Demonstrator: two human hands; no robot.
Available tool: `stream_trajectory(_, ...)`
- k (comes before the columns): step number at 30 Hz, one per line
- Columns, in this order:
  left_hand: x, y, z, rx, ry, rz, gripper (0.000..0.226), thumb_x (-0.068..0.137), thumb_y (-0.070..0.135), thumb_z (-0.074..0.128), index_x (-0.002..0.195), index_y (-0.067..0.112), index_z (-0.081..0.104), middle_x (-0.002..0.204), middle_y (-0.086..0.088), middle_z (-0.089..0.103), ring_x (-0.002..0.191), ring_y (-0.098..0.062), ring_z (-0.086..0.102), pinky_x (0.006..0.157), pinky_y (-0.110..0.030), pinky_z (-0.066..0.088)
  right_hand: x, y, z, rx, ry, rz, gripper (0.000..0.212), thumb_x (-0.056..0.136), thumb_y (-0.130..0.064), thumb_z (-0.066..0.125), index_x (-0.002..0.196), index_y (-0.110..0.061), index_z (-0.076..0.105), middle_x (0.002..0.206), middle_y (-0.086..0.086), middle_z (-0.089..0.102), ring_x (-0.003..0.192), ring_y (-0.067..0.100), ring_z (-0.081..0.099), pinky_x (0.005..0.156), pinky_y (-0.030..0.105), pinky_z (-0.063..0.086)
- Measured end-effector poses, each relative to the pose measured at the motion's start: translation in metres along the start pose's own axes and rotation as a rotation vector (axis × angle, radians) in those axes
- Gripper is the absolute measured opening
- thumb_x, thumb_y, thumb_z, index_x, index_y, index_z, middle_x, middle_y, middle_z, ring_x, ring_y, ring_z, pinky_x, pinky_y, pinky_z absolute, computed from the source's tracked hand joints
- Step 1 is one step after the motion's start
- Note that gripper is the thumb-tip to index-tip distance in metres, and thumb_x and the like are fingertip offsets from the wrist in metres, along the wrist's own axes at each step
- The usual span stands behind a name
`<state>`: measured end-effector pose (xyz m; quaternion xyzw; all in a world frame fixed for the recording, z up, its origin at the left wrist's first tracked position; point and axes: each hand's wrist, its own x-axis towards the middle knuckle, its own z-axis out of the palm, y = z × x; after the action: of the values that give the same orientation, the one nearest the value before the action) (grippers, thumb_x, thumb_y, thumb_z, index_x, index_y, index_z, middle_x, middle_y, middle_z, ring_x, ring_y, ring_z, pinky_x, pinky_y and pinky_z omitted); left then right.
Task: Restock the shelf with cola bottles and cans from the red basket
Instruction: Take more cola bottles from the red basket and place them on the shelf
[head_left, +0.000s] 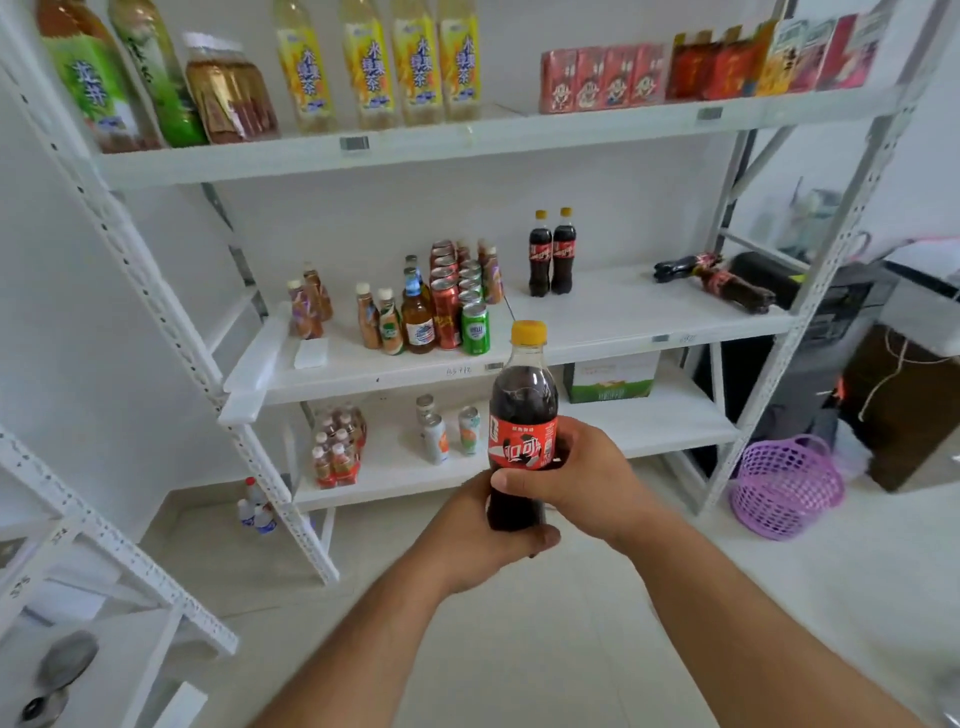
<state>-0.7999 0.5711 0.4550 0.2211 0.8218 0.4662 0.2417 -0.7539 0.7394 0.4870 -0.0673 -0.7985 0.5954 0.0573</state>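
Note:
I hold a cola bottle (523, 410) with a yellow cap and red label upright in front of the shelf. My left hand (483, 535) grips its base from below and my right hand (587, 475) wraps round its middle. On the middle shelf (639, 317) two cola bottles (551, 254) stand upright, and two more cola bottles (719, 280) lie on their sides at the right end. Red cans (445, 296) stand in a row left of centre. The red basket is out of view.
A purple basket (787, 486) sits on the floor by the shelf's right post. Tea bottles and drink cartons fill the top shelf (415, 150). Small bottles, cans and a green box stand on the lower shelf (649, 421). Another white rack (104, 571) is at my left.

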Motion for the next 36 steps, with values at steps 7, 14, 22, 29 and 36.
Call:
stream_trajectory(7,0.092,0.049,0.055,0.011,-0.005,-0.014,0.052,0.076,0.042,0.09,0.118,0.036,0.06,0.097,0.009,0.079,0.087,-0.002,0.073,0.083,-0.028,0.061,0.042,0.021,-0.11,-0.006,0.032,-0.055,0.043,0.074,-0.027,0.095,0.11,-0.035,0.071,0.098,-0.019,0.079,0.092,-0.003,0.074,0.075,0.014,0.057)
stream_trajectory(14,0.155,0.08,0.082,0.025,0.004,-0.004,0.055,0.077,0.04,0.09,0.122,0.034,0.058,0.107,0.014,0.075,0.072,-0.002,0.073,0.069,-0.023,0.059,0.085,0.046,-0.17,-0.035,0.056,-0.052,0.043,0.074,-0.031,0.095,0.112,-0.028,0.074,0.1,-0.01,0.08,0.095,0.006,0.076,0.09,0.033,0.061)
stream_trajectory(22,0.233,0.084,0.07,0.037,0.019,0.022,0.08,0.077,0.051,0.088,0.146,0.041,0.048,0.138,0.019,0.053,0.13,-0.005,0.052,0.092,-0.02,0.048,0.151,0.053,-0.199,-0.071,0.051,-0.02,0.041,0.075,-0.028,0.094,0.112,-0.027,0.075,0.098,-0.011,0.081,0.093,0.004,0.076,0.084,0.023,0.056)
stream_trajectory(29,0.295,0.086,0.048,0.004,-0.008,0.038,0.064,0.077,0.052,0.087,0.131,0.046,0.053,0.125,0.023,0.062,0.105,0.01,0.059,0.09,-0.019,0.05,0.219,0.054,-0.207,-0.116,0.08,-0.006,0.049,0.074,-0.03,0.095,0.117,-0.025,0.073,0.103,-0.008,0.081,0.099,0.012,0.077,0.099,0.042,0.06)
stream_trajectory(36,0.351,0.079,0.045,0.064,0.012,0.005,0.11,0.06,0.075,0.08,0.156,0.039,0.04,0.157,0.013,0.048,0.141,-0.011,0.049,0.116,-0.037,0.042,0.267,0.069,-0.23,-0.092,0.078,0.004,0.042,0.075,-0.025,0.094,0.112,-0.027,0.075,0.1,-0.008,0.081,0.096,0.01,0.077,0.094,0.038,0.061)
